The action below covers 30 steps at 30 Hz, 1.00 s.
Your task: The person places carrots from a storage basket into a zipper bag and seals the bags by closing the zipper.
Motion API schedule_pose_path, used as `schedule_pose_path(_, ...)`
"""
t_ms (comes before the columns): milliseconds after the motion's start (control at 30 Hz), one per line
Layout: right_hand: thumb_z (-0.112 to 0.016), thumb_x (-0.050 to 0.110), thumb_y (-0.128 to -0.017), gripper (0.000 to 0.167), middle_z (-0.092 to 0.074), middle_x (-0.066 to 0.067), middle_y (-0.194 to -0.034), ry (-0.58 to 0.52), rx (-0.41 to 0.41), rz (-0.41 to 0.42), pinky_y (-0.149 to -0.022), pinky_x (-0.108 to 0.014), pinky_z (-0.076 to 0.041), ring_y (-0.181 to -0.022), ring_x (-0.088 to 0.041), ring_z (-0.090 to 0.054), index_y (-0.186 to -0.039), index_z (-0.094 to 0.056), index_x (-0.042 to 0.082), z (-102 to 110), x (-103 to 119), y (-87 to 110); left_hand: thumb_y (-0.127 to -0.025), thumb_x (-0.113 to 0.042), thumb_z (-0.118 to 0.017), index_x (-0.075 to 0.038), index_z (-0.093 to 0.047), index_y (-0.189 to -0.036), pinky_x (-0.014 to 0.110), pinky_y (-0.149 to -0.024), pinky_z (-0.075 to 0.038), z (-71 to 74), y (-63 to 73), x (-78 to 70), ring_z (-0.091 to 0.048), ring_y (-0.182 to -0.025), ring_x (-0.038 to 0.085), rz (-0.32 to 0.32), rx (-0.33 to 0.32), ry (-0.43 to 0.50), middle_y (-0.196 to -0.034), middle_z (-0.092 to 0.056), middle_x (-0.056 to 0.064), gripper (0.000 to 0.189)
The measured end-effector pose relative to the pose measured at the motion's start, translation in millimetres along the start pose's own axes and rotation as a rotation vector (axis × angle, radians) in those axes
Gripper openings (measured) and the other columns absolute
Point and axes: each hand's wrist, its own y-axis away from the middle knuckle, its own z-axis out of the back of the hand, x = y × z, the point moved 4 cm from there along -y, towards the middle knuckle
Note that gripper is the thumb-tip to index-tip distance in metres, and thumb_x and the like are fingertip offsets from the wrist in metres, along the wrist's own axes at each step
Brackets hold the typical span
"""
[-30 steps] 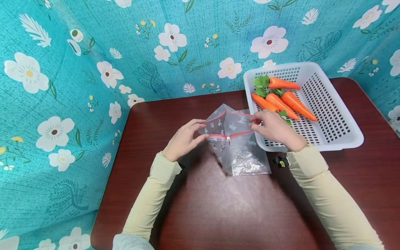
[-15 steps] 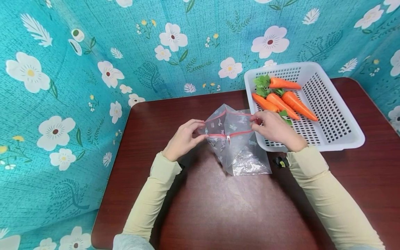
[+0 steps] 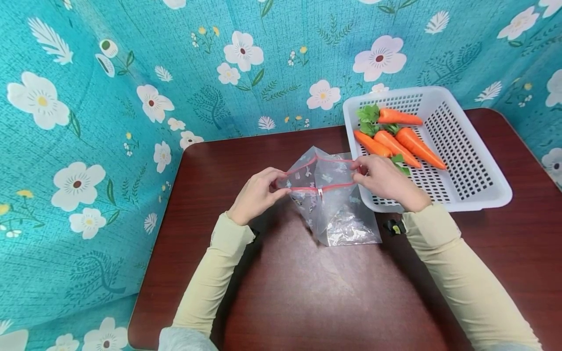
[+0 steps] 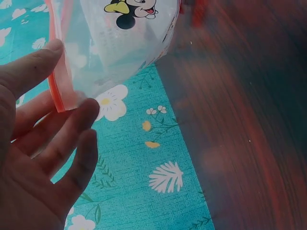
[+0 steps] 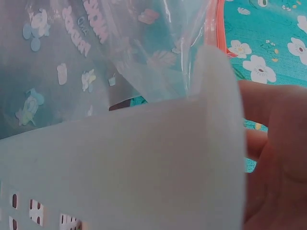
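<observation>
Left hand (image 3: 260, 195) and right hand (image 3: 381, 179) still grip the bag (image 3: 334, 212), keeping it spread, hence accessible, near the table's (image 3: 303, 297) far edge.

I am at a screened-off tabletop: teal cloth (image 3: 285, 63) printed with white flowers hangs behind the dark, red-brown wood-grain table (image 3: 298, 302) and wraps round its left side and far right corner, so I cannot tell whether a home, a studio or some other room lies beyond. The perforated plastic basket (image 3: 439, 207), the leafy-topped carrots (image 3: 418, 147) lying in it and the clear zip bag (image 3: 351, 222) I hold lend my spot a kitchen look.
</observation>
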Motion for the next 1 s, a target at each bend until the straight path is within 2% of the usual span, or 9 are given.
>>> schedule_pose_path(267,-0.056,0.012,-0.092,0.022,-0.065,-0.015,-0.092,-0.008,-0.006,-0.006,-0.071,-0.039,-0.047,-0.085,-0.027,-0.055,-0.108,-0.065,0.000,0.0,2.7,0.1,-0.077,-0.013,-0.081,-0.001,-0.068,-0.109,0.028,-0.068,-0.051,-1.5,-2.4,-1.9,-0.054,-0.078,0.016,0.002,-0.018,0.074,-0.099,-0.065,0.013,0.036)
schedule_pose_path(533,-0.057,0.012,-0.090,0.018,-0.063,-0.017,-0.097,0.017,-0.055,0.009,-0.082,-0.046,-0.045,-0.096,-0.030,-0.052,-0.102,-0.065,0.001,0.3,3.6,1.8,-0.078,-0.012,-0.080,-0.002,-0.068,-0.110,0.028,-0.067,-0.051,-4.8,-7.8,-6.7,-0.054,-0.077,0.017,0.005,-0.033,0.072,-0.100,-0.065,0.011,0.036)
schedule_pose_path(767,-0.058,0.014,-0.091,0.014,-0.059,-0.016,-0.096,0.011,-0.087,0.015,-0.073,-0.039,-0.038,-0.089,-0.027,-0.047,-0.095,-0.066,0.004,0.7,6.5,1.0,-0.078,-0.013,-0.080,-0.002,-0.068,-0.110,0.027,-0.067,-0.051,-6.6,-10.0,-9.7,-0.055,-0.077,0.016,0.023,-0.032,0.073,-0.100,-0.066,0.010,0.036)
schedule_pose_path(1000,-0.058,0.014,-0.091,0.013,-0.060,-0.016,-0.097,0.010,-0.090,0.003,-0.074,-0.040,-0.038,-0.092,-0.028,-0.047,-0.094,-0.066,0.003,0.0,7.4,-1.1,-0.078,-0.011,-0.080,-0.001,-0.068,-0.109,0.026,-0.066,-0.051,-9.1,-10.8,-12.2,-0.056,-0.074,0.016,0.026,-0.032,0.082,-0.098,-0.066,0.012,0.035)
